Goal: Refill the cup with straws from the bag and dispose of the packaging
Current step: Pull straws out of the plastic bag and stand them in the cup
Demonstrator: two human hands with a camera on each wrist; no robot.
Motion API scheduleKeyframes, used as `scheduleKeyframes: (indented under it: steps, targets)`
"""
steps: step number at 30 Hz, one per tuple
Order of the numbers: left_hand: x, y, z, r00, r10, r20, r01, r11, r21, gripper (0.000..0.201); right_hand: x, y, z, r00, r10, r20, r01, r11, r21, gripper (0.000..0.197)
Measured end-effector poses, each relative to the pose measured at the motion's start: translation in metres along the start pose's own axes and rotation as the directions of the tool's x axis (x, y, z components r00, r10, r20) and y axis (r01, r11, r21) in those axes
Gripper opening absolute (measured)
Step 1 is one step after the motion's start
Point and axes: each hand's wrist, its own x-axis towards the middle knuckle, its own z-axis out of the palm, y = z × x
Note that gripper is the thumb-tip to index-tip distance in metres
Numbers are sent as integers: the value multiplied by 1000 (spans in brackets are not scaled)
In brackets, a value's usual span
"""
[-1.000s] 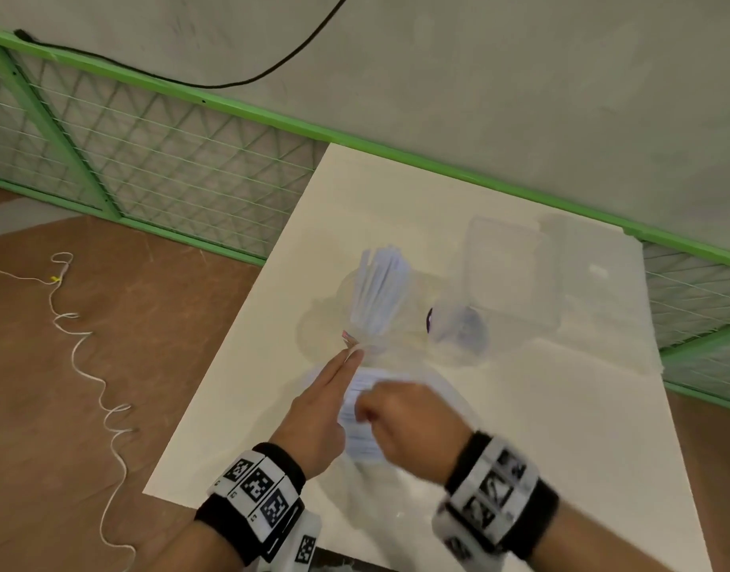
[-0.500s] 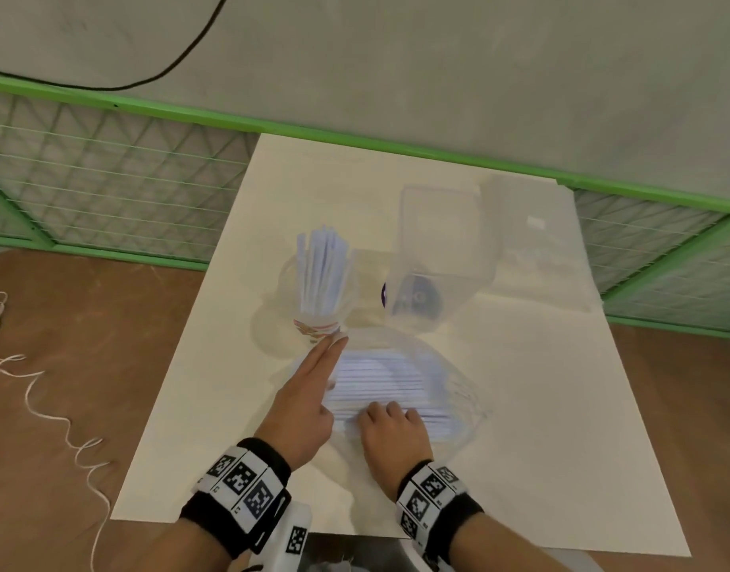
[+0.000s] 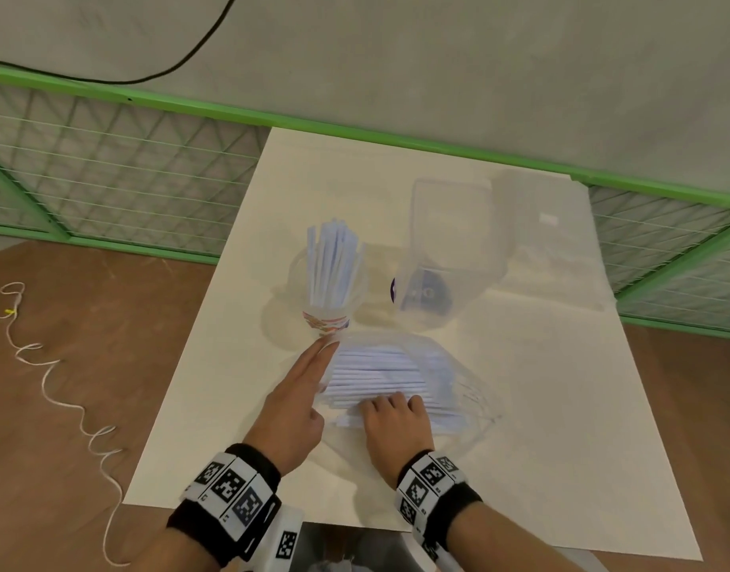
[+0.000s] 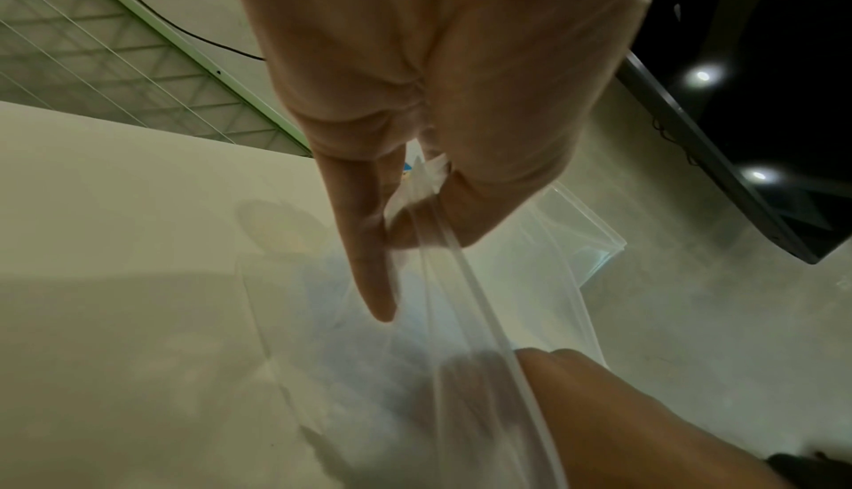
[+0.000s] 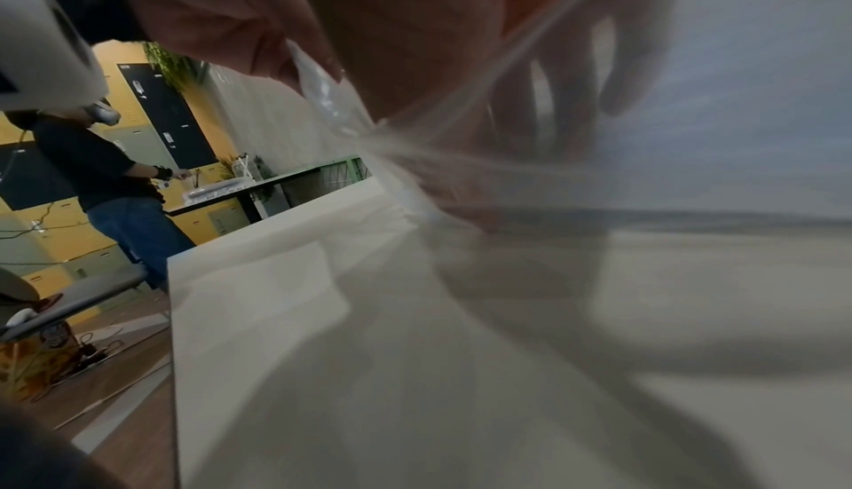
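A clear cup (image 3: 332, 282) with a coloured band stands mid-table, holding a bunch of white paper-wrapped straws (image 3: 334, 262). Just in front of it a clear zip bag (image 3: 449, 373) lies on the table with many more straws (image 3: 379, 373) stacked across it. My left hand (image 3: 313, 373) is at the bag's left end. In the left wrist view its thumb and a finger pinch the bag's rim (image 4: 438, 227), the index finger straight. My right hand (image 3: 392, 410) is at the near edge, fingers curled into the bag's mouth (image 5: 691, 132), thumb pinching the film.
A tall clear plastic container (image 3: 454, 249) stands right of the cup with a purple item at its base. The white table (image 3: 540, 427) backs onto a green mesh fence (image 3: 107, 158). A white cord (image 3: 66, 398) lies on the floor. Another person (image 5: 106, 176) stands far off.
My right hand has dropped from above the bag to its near edge and gone into the mouth. The left hand stays at the bag's left end. The view has swung to centre the table.
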Motion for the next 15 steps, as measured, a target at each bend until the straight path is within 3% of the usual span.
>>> scheduleKeyframes:
  steps: [7,15]
  targets:
    - [0,-3,-1,1000,-1,-7,1,1000,22,102,-1,1,7,995,-24,-97,29,999,44,42]
    - [1,-2,-1,1000,-7,-15,7,999,34,100,8,1,9,994,-33,-106,38,998,42,32]
